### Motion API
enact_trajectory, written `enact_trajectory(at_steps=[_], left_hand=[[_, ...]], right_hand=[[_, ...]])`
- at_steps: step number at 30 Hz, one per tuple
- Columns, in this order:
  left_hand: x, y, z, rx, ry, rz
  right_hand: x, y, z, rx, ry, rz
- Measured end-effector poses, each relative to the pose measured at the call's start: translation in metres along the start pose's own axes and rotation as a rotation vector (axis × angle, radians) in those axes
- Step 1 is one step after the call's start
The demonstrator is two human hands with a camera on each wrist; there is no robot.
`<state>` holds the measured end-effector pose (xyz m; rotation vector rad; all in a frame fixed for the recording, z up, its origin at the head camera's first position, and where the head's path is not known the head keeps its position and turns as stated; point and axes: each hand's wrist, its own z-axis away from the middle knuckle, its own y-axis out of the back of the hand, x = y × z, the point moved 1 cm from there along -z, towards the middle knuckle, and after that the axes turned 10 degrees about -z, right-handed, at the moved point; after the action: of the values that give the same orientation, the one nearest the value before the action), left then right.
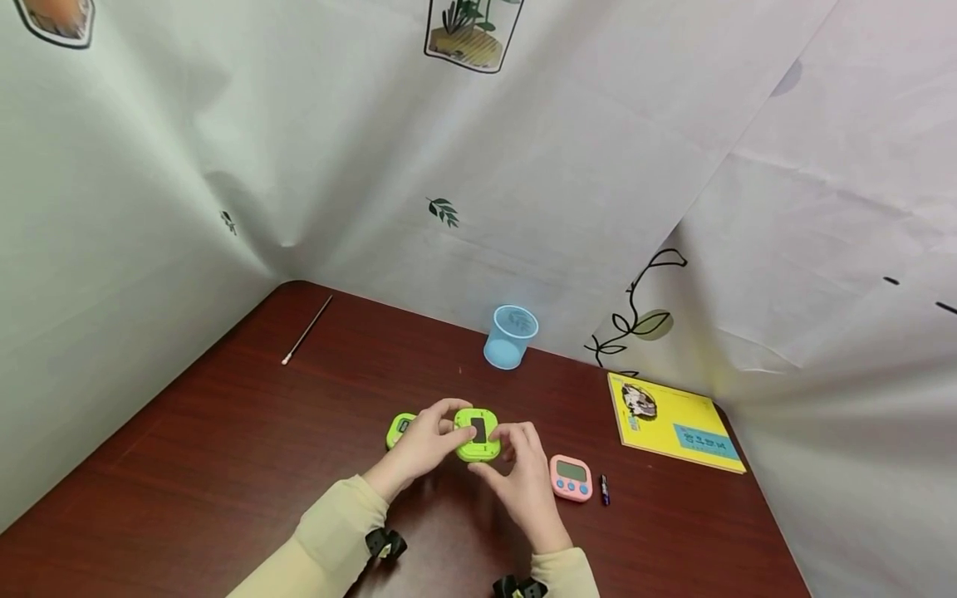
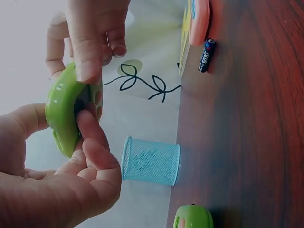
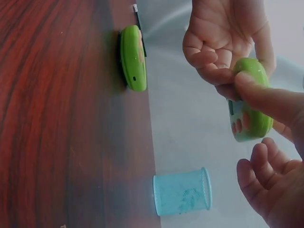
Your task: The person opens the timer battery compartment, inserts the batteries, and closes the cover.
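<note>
Raised over the table, a green digital timer [image 1: 487, 420] shows its back, with a dark rectangle, in the head view. My left hand [image 1: 419, 448] grips it by the left side, fingers and thumb curled round it. From the other side my right hand [image 1: 526, 482] pinches its edge, its other fingers bent. In the right wrist view the buttons on the held timer [image 3: 254, 114] partly show. A second green timer [image 1: 394, 431] lies on the table behind my left hand, which covers part of it. Just right of my right hand lies a pink timer [image 1: 571, 478].
A dark battery [image 1: 605, 490] lies beside the pink timer. Toward the back stands a light blue mesh cup [image 1: 505, 349]. At the right is a yellow book [image 1: 665, 423]; a thin pencil-like stick [image 1: 307, 330] lies far left. Printed cloth [image 1: 359, 166] hangs behind the table [image 1: 202, 465].
</note>
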<state>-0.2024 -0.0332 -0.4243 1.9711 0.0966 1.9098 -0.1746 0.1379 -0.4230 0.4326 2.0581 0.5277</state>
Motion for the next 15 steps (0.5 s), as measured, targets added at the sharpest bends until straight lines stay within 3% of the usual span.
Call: enact_trajectory(at_steps=[8,15], left_hand=[[0.0022,0.0019,0.0014,-0.022,-0.045,0.004],[0.0017,0.0022,0.0035,-0.053,-0.079,0.025]], right_hand=[[0.0015,0.0026,-0.0022,0.045,-0.054,-0.108],[0.0015,0.0037,-0.0017,0.061,-0.125,-0.117]])
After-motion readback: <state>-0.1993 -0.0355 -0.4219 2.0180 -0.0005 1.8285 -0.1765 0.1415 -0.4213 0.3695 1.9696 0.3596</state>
